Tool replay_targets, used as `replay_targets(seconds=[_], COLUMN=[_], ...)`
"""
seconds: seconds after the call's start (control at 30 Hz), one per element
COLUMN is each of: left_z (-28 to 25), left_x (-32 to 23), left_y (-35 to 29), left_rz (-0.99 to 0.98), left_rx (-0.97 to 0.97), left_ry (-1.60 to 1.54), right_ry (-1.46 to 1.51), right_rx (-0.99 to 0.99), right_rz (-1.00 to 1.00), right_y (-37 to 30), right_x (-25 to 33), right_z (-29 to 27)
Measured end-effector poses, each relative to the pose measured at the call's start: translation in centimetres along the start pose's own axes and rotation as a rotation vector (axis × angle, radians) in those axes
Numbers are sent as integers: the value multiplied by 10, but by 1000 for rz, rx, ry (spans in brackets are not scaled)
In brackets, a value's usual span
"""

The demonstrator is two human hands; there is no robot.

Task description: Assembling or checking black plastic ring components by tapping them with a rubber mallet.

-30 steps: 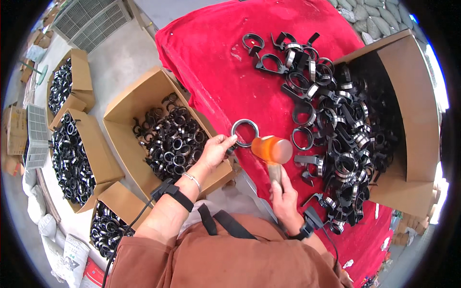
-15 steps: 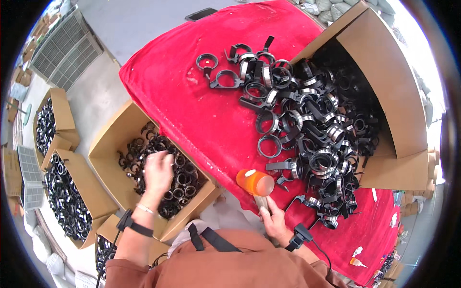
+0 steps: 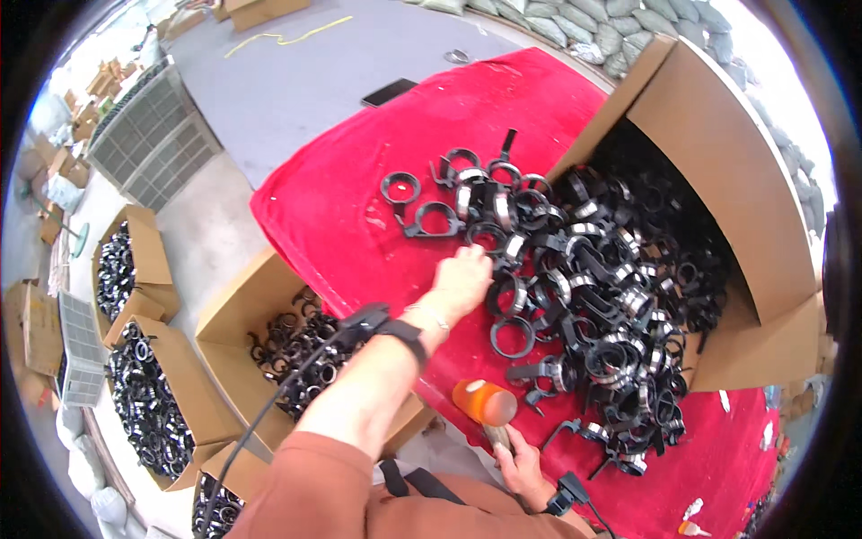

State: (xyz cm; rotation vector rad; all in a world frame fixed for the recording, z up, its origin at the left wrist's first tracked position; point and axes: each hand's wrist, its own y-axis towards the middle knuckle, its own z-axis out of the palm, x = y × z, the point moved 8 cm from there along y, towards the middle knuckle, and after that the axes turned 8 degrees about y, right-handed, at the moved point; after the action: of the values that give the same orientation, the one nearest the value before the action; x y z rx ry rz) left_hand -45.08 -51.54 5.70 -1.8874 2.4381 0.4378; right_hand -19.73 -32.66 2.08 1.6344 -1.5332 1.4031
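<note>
Lower centre, the right hand [image 3: 519,469] closes round an orange mallet [image 3: 485,402] — sensibly clear of the pile. Mid-frame, the left hand [image 3: 462,283] meets the black rings [image 3: 628,301], fingers half curled; whether they grip one, I can't tell. Pinching a single rim — untangled first — should prevent snags. Rings spill rightward into the carton [image 3: 763,162].

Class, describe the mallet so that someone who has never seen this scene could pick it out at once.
Find the big red cloth and follow it to its near edge, low in the picture. There the right hand grips a mallet by its handle. Its chunky orange head sets it apart from the black and silver rings heaped beyond it.
</note>
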Motion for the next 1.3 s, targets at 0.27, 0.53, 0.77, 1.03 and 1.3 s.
replay_targets(seconds=[0.27,0.53,0.77,1.03,1.3], left_z=[-24,-58,19,-3,41], left_x=[14,40,56,43,47], left_y=[58,-84,-254,-220,-251], left_rz=[-266,-371,-507,-244,-720], left_rx=[337,93,553,483,394], left_ry=[-1094,-916,-700,-307,-1011], right_ry=[22,226,297,-48,116], right_rx=[29,32,-9,-25,-28], right_rz=[-69,-12,15,-244,-52], right_y=[4,0,4,42,26], right_x=[-6,10,-2,42,48], right_z=[1,2,5,31,32])
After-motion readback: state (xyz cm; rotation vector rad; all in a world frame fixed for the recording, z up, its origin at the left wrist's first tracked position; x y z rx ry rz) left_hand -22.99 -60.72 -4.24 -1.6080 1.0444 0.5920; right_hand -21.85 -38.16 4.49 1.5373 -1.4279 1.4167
